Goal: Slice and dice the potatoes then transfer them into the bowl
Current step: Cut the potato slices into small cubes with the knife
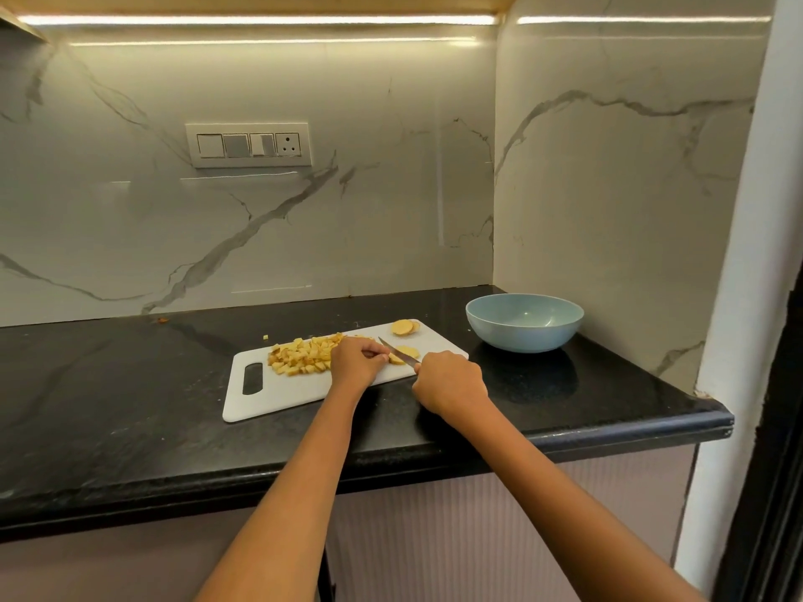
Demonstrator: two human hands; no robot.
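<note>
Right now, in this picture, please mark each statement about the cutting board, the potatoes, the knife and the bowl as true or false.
1. The bowl is full of diced potato. False: its inside looks empty.
2. The right hand holds the knife. True.
3. The diced potato pile lies on the cutting board. True.
4. The bowl stands left of the board. False: it stands to the right, near the corner of the wall.
5. The left hand steadies a potato piece at the blade. True.
6. All potato is already diced. False: round slices remain at the board's far edge.
</note>
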